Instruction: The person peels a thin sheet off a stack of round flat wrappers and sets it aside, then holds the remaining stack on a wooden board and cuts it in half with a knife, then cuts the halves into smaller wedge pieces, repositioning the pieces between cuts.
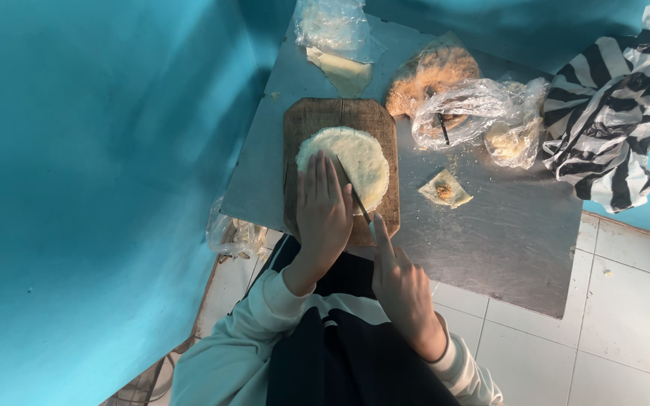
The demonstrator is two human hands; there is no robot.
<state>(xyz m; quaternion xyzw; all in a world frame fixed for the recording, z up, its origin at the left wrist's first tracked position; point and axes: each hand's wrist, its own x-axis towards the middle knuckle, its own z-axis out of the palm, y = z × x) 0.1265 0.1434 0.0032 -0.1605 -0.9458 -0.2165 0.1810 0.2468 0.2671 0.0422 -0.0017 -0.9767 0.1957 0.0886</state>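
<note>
A round flat disc of pale dough (355,154) lies on a brown wooden board (382,120) on a metal table (505,225). My left hand (323,207) lies flat on the near left part of the dough, fingers together. In my right hand (402,286) is a thin dark knife (351,188), index finger stretched along it, the blade lying across the dough's near side.
A small folded dough piece with filling (445,189) lies right of the board. Clear plastic bags (475,113) with food sit at the back, more dough (344,71) behind the board. A striped black-and-white cloth (618,105) hangs at the right. A teal wall (99,188) stands left; white floor tiles (626,301) lie right.
</note>
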